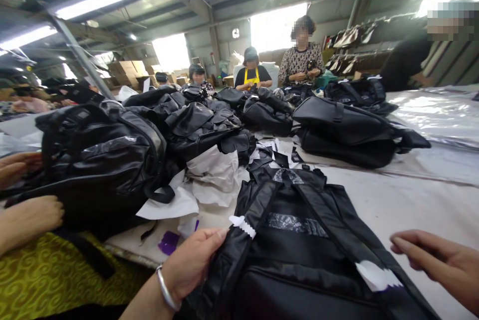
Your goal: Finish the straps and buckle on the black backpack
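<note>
A black backpack (292,255) lies on the table in front of me, its two shoulder straps facing up. Clear tape or film crosses its back panel. White paper pieces (377,276) are wrapped on the straps, one on each. My left hand (196,255), with a silver bangle at the wrist, grips the left strap and side of the backpack, the thumb beside the white paper. Off the right side of the backpack, my right hand (437,260) hovers over the table, fingers loosely curled and apart, holding nothing.
At left, a co-worker's hands (33,220) are at another large black backpack (101,160). Crumpled paper (215,173) and black tags lie between the bags. More black bags (344,130) are piled behind. Plastic sheets (441,115) cover the right side. Several people stand or sit across the table.
</note>
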### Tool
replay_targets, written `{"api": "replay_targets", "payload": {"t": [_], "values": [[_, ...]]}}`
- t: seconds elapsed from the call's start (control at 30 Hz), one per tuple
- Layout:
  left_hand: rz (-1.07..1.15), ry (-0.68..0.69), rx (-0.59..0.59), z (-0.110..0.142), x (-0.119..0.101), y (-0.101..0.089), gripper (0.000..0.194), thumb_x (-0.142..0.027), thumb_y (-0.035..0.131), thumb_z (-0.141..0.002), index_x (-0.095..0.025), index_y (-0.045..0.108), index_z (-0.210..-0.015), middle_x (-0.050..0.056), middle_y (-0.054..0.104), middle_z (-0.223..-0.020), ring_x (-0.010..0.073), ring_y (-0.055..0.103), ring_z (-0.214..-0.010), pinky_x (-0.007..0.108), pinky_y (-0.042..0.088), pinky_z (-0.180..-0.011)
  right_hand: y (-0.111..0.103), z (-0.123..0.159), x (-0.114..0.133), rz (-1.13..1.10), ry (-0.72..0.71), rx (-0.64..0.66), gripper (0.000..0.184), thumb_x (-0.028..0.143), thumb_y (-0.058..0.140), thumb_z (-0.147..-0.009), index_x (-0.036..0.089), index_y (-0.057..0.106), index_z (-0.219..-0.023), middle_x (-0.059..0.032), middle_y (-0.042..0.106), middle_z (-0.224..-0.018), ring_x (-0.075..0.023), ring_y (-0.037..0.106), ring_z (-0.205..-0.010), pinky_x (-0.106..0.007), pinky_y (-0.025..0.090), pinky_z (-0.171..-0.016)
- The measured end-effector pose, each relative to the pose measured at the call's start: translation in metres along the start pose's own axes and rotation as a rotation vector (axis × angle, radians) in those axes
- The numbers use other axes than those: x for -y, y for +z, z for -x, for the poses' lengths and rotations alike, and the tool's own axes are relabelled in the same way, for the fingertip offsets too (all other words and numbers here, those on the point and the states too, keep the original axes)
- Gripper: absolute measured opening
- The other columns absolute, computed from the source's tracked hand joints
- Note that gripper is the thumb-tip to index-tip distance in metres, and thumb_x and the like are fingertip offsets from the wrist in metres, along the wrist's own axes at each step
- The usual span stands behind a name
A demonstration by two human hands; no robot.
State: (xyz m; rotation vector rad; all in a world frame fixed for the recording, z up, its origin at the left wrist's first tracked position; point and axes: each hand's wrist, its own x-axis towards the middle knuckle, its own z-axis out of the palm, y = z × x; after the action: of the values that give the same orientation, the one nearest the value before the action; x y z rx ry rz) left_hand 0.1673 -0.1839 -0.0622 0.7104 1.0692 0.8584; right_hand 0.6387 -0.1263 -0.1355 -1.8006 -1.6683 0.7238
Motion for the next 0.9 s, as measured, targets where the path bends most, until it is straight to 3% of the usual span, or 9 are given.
{"api": "replay_targets", "payload": {"t": [0.13, 0.27, 0.37, 0.47, 0.57, 0.63, 0.77, 0.9], "values": [[0.041, -0.037, -0.045, -0.007, -0.001, 0.004, 0.038, -0.047, 0.07, -0.081, -0.009, 0.073, -0.088, 0.011, 0.074, -0.077, 0.0185, 0.069, -0.069, 0.025, 0.054, -0.067, 0.009, -0.004, 0.072, 0.059, -0.113, 0.152, 0.033, 0.065, 0.057, -0.078, 0.037, 0.07, -0.086, -0.008, 0.071, -0.094, -0.0272, 0.066, -0.086, -0.04, 0.052, -0.077], [-0.039, -0.122, -0.102, -0.018, -0.001, 0.008, 0.041, -0.048, 0.072, -0.078, -0.01, 0.07, -0.091, 0.011, 0.074, -0.081, 0.016, 0.069, -0.065, 0.018, 0.05, -0.051, 0.027, -0.002, 0.136, 0.077, -0.328, 0.262, 0.026, 0.046, 0.05, -0.09, 0.028, 0.069, -0.092, -0.0039, 0.07, -0.093, -0.0215, 0.064, -0.087, -0.032, 0.05, -0.077], [-0.067, -0.164, -0.128, -0.028, -0.004, 0.011, 0.045, -0.052, 0.074, -0.076, -0.014, 0.067, -0.1, 0.011, 0.075, -0.09, 0.0184, 0.071, -0.07, 0.017, 0.049, -0.047, 0.03, -0.011, 0.168, 0.053, -0.506, 0.268, 0.018, 0.028, 0.052, -0.089, 0.022, 0.068, -0.09, -0.0018, 0.069, -0.087, -0.0172, 0.063, -0.082, -0.028, 0.047, -0.075], [-0.053, -0.194, -0.084, -0.044, -0.006, 0.004, 0.048, -0.051, 0.078, -0.072, -0.013, 0.068, -0.1, 0.014, 0.075, -0.096, 0.0222, 0.072, -0.077, 0.023, 0.057, -0.057, 0.021, -0.034, 0.187, 0.033, -0.588, 0.234, 0.015, 0.019, 0.056, -0.085, 0.018, 0.07, -0.091, -0.0005, 0.069, -0.084, -0.0141, 0.062, -0.077, -0.024, 0.045, -0.07], [0.024, -0.249, -0.059, -0.065, -0.001, -0.01, 0.046, -0.041, 0.083, -0.069, -0.01, 0.07, -0.1, 0.018, 0.074, -0.1, 0.0257, 0.073, -0.08, 0.028, 0.061, -0.066, 0.012, -0.057, 0.198, -0.069, -0.503, 0.185, 0.014, 0.018, 0.058, -0.084, 0.015, 0.07, -0.089, -0.0006, 0.07, -0.08, -0.013, 0.062, -0.072, -0.023, 0.044, -0.066], [0.058, -0.272, -0.115, -0.076, 0.005, -0.017, 0.037, -0.032, 0.082, -0.071, -0.009, 0.071, -0.099, 0.018, 0.075, -0.099, 0.0256, 0.073, -0.078, 0.027, 0.061, -0.059, 0.013, -0.065, 0.203, -0.149, -0.437, 0.181, 0.013, 0.016, 0.057, -0.083, 0.014, 0.069, -0.086, -0.0011, 0.07, -0.077, -0.0125, 0.062, -0.069, -0.022, 0.045, -0.064], [0.084, -0.25, -0.205, -0.078, 0.009, -0.017, 0.023, -0.02, 0.078, -0.076, -0.009, 0.072, -0.095, 0.017, 0.076, -0.094, 0.0214, 0.073, -0.069, 0.023, 0.058, -0.051, 0.04, -0.062, 0.211, -0.078, -0.455, 0.225, 0.014, 0.015, 0.058, -0.083, 0.015, 0.07, -0.088, -0.0007, 0.07, -0.078, -0.013, 0.063, -0.072, -0.023, 0.047, -0.066], [0.042, -0.188, -0.187, -0.068, 0.001, -0.007, 0.018, -0.02, 0.077, -0.077, -0.007, 0.073, -0.088, 0.014, 0.076, -0.082, 0.0168, 0.07, -0.062, 0.018, 0.054, -0.046, 0.08, -0.047, 0.222, 0.191, -0.715, 0.328, 0.03, 0.019, 0.065, -0.081, 0.014, 0.067, -0.111, -0.0096, 0.068, -0.11, -0.0215, 0.063, -0.101, -0.032, 0.049, -0.09]]}}
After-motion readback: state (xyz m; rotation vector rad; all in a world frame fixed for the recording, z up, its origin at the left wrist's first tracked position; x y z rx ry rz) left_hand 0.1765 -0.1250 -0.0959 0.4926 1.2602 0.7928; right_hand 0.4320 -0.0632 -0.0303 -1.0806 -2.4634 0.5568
